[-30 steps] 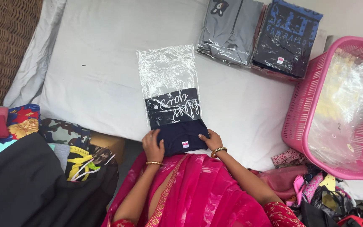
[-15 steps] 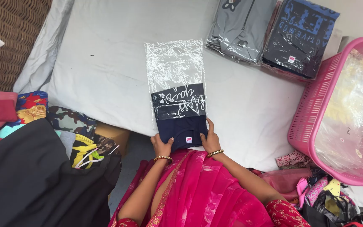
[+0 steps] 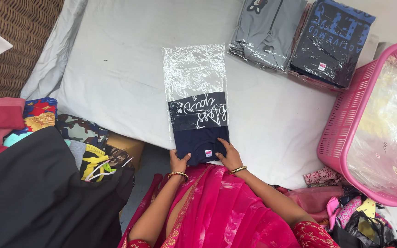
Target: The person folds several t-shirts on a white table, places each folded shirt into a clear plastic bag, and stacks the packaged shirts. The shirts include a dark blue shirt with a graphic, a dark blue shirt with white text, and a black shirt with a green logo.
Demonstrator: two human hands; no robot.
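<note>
A folded dark navy garment with white script lies partly inside a clear plastic bag on the white bed sheet. Its upper half sits under the plastic; the lower end sticks out toward me. My left hand grips the garment's near left corner. My right hand holds the near right edge, fingers on top of the cloth. Both wrists wear gold bangles. The far half of the bag is flat and holds nothing.
Two bagged folded garments, grey and black, lie at the far right. A pink plastic basket with clear bags stands right. A pile of mixed clothes sits left, a wicker surface beyond it.
The navy garment has slid further into the clear bag. Both hands stay at its near end. The view has shifted slightly.
</note>
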